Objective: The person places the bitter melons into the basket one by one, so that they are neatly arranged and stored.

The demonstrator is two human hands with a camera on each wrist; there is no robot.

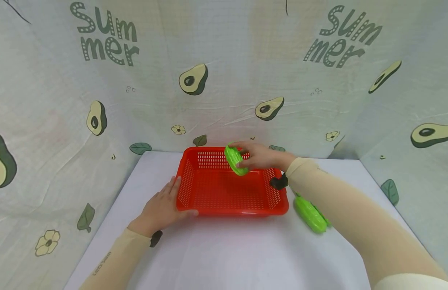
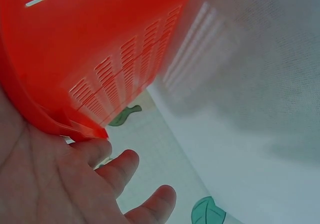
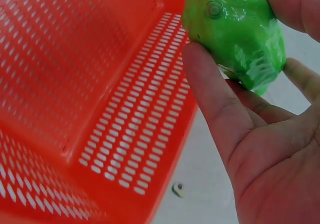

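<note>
My right hand (image 1: 259, 156) holds a bright green, ridged toy vegetable (image 1: 234, 160) between thumb and fingers, above the back right part of a red plastic basket (image 1: 231, 212). In the right wrist view the green vegetable (image 3: 240, 38) looks shiny, as if wrapped in clear film; its exact kind is unclear. My left hand (image 1: 162, 209) rests against the basket's front left corner, its thumb along the front rim. In the left wrist view the left hand's fingers (image 2: 120, 171) stretch loosely past the basket rim (image 2: 30, 111).
Right of the basket, partly under my right forearm, at least one more green vegetable (image 1: 310, 213) lies on the white table (image 1: 224, 253). A cloth printed with avocados (image 1: 194, 79) hangs behind and on both sides.
</note>
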